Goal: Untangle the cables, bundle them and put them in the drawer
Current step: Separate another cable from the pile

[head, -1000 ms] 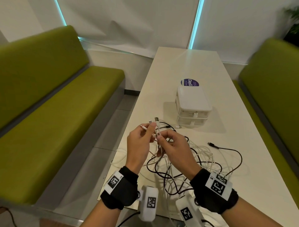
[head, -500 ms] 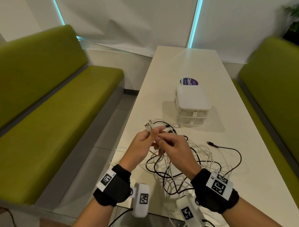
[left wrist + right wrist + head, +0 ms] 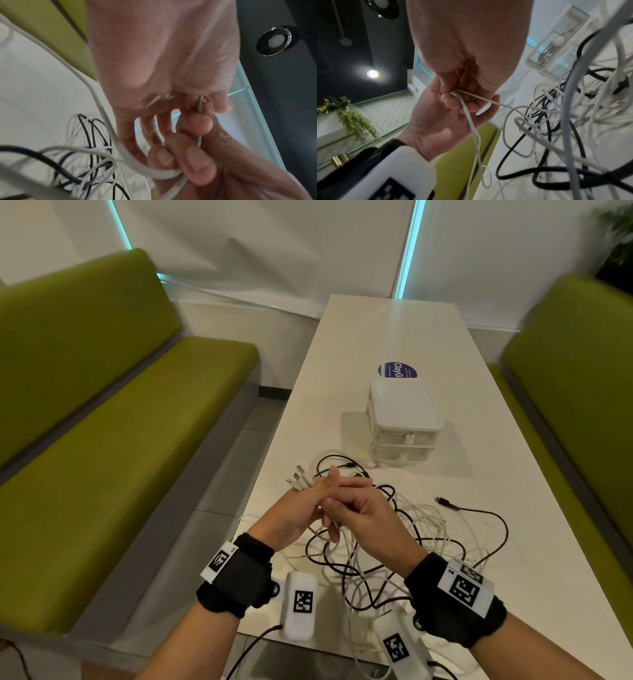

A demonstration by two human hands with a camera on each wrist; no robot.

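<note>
Where the right hand lies over the left hand, head view hides the grip on the white cables; only plug ends poke out past the fingers. Tangle runs under both wrists, so can't tell which strand goes where. Sticker half hidden behind the drawer unit, text cut off. Left wrist view blurred at the palm; bottom-left smeared. Drawer contents unclear through the front.
</note>
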